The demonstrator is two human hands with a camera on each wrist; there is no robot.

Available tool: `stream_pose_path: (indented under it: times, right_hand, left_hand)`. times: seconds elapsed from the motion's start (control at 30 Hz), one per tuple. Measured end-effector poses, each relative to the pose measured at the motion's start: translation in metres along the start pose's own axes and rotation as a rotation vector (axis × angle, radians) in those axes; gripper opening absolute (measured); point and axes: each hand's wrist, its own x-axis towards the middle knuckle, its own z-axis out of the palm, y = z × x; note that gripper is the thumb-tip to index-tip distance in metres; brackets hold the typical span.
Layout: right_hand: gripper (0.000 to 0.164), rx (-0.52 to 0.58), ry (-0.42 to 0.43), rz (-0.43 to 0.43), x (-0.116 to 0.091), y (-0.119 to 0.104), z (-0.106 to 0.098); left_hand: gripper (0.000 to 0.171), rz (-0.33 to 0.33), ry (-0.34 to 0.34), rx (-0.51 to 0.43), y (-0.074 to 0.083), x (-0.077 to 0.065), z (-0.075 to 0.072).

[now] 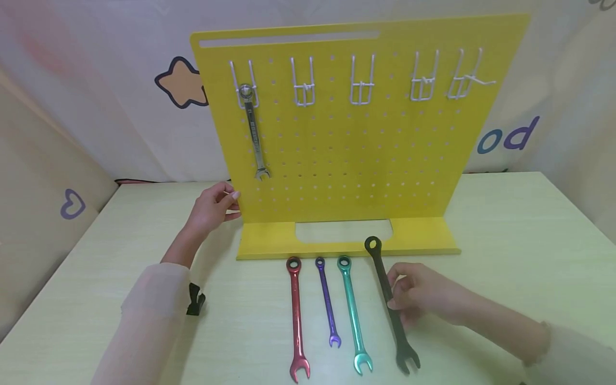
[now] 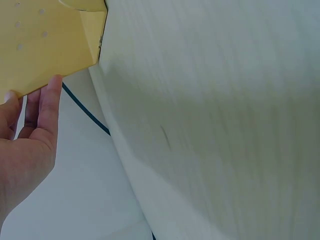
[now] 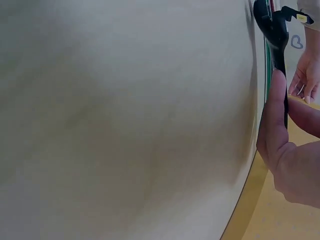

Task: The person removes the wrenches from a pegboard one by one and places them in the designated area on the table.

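Observation:
My right hand [image 1: 423,294] pinches the black combination wrench [image 1: 386,283] by its middle, thumb on one side and fingers on the other. The wrench's ring end overlaps the front edge of the pegboard base, and the right wrist view shows its open end [image 3: 274,27] held off the table. At the left edge of the yellow pegboard [image 1: 337,133], my left hand [image 1: 210,208] grips the rim between thumb and fingers. Red [image 1: 296,315], purple [image 1: 329,302] and green [image 1: 353,313] wrenches lie side by side before the board. A silver wrench [image 1: 254,133] hangs from the leftmost hook.
White wire hooks [image 1: 304,91] run along the upper board, and the rightmost one [image 1: 464,80] has an arm sticking out sideways. The board's base [image 1: 269,240] stands on the pale table [image 1: 520,235]. Behind hangs a printed curtain [image 1: 96,96]. A black clip [image 1: 194,299] shows beside the left sleeve.

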Motion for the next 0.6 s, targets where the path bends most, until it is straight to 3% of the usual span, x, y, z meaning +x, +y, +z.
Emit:
stream_pose_path:
  times: [0.3,0.6]
  right_hand:
    - [0.020,0.025,-0.040,0.040,-0.0068,0.0023,0.0062]
    - [0.023,0.032,-0.058,0.006,-0.0093,0.0079,0.0106]
  left_hand:
    - [0.020,0.005,-0.003,-0.001,0.0004,-0.0013,-0.0001]
    - [0.020,0.006,0.002,-0.005,-0.0003,-0.0015,0.0001]
